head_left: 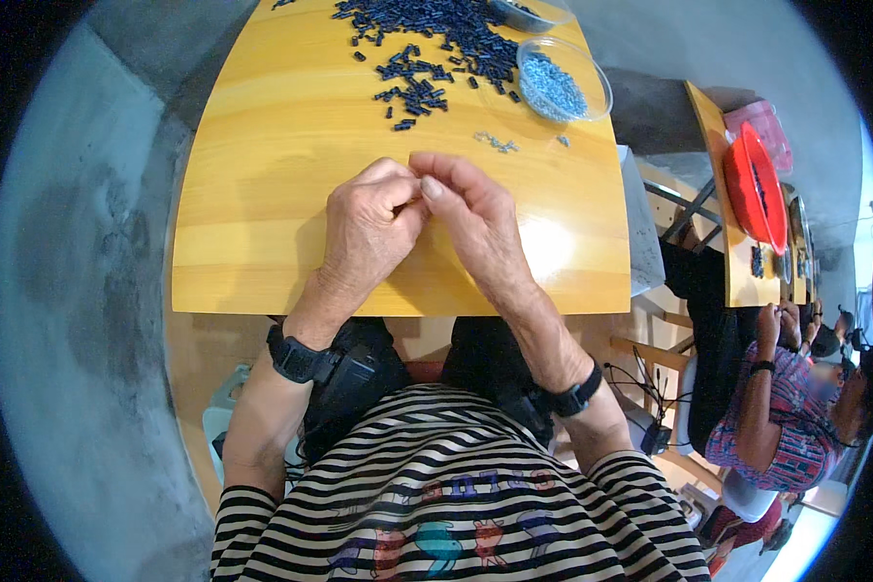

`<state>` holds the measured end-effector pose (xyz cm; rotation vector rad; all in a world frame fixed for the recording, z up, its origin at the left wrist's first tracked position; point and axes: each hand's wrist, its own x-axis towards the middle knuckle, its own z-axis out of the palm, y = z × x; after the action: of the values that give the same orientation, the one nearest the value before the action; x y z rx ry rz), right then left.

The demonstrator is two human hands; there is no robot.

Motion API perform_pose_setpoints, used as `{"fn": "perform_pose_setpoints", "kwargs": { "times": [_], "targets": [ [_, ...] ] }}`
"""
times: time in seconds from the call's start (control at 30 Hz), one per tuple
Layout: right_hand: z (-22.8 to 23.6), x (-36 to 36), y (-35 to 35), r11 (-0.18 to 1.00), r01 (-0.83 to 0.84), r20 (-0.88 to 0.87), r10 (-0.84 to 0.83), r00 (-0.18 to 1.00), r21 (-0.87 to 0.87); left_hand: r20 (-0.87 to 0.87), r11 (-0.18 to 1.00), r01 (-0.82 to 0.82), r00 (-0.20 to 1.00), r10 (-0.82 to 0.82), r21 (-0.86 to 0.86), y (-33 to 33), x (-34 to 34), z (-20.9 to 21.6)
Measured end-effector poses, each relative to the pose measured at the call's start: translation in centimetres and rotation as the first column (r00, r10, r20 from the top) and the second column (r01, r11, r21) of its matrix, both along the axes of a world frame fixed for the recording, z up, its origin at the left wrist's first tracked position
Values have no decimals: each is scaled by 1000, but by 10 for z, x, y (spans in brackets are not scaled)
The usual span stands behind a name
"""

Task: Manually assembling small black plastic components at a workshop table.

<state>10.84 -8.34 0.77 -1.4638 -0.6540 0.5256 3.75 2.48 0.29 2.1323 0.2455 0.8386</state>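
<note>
Clock from the meeting point of the hands. At 9, grey wall (58, 291). Beneath both hands, yellow table (252, 194). At 7, dark band (299, 359) on left wrist.

Left hand (369, 213) close in at 8: fingers curled, thumb and forefinger pressed together. Cannot tell of anything between the tips.

Dark pieces (436, 21) at 12 to 1: short, heaped toward the top of view, strays nearer, all apart from the fingers.

Right hand (480, 213) close in at 4: thumb tip against left fingertips, forefinger curved over just beside. Cannot tell pinch from mere contact; any item there hidden or too small.

Pale bits (497, 144) at 2, small scatter, near right hand. Farther tub (553, 19) at 1. Clear tub (599, 89) at 2, beyond the scatter, with light-blue bits (553, 89) inside. Right wristband (574, 391) at 5. Red basin (742, 184) at 3, on another table (713, 136). Person (776, 427) at 4, patterned shirt.
</note>
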Motion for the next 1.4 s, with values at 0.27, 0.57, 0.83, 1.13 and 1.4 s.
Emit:
{"fn": "perform_pose_setpoints", "kwargs": {
  "times": [0.27,0.57,0.83,1.13,1.4],
  "targets": [
    [11,6,-70,975,186,-447,-116,887,118,66,966,244,966,-250,89,-27,12,20],
    [-26,177,-226,736,659,-25,-670,742,-155,-62,991,-131,989,131,5,60,22,3],
    [-62,211,-249,675,683,135,-677,723,-279,-117,966,-221,965,237,131,87,57,-21],
    [13,109,-125,917,354,292,-294,910,-182,-107,989,-92,989,105,116,75,59,-24],
    [13,61,-57,949,154,413,-28,910,-276,-115,980,-33,992,56,197,72,57,-26]
  ]
}}
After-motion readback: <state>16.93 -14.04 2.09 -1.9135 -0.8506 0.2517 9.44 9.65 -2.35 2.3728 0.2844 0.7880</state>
